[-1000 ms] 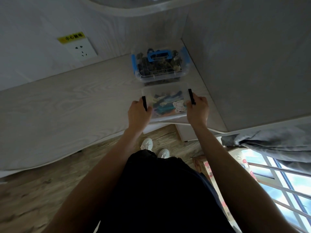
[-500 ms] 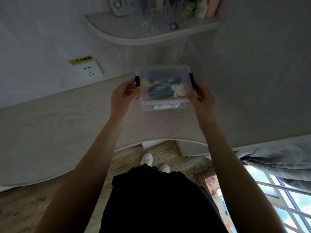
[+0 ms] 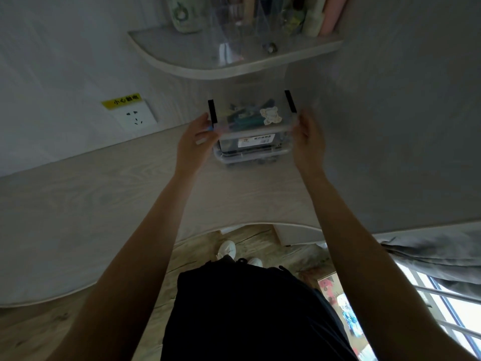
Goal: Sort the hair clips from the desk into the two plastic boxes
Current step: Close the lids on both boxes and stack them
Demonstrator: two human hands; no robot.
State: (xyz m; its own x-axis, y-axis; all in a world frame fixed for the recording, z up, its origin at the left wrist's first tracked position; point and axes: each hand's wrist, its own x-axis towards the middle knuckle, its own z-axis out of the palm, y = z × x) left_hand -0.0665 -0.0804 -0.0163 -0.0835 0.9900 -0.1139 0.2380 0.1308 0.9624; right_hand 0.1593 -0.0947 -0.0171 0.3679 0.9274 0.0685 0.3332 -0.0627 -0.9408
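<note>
A clear plastic box with black latches (image 3: 250,114), holding hair clips and bearing a bear sticker, sits on top of a second clear box (image 3: 251,155) at the back of the desk (image 3: 104,194), in the corner. My left hand (image 3: 196,139) grips the upper box's left end by its latch. My right hand (image 3: 308,138) holds its right end, thumb up along the side. Only the lower box's front rim and a bit of a blue latch show; its contents look dark.
A curved wall shelf (image 3: 234,62) with bottles and a clear organiser hangs just above the boxes. A wall socket (image 3: 135,117) with a yellow label is at the left. A grey wall panel (image 3: 390,126) closes the right side. Below are the floor and my shoes.
I lifted the black-latched box from the desk's front edge, carried it back and brought it down onto the blue-handled box. The camera has tilted upward.
</note>
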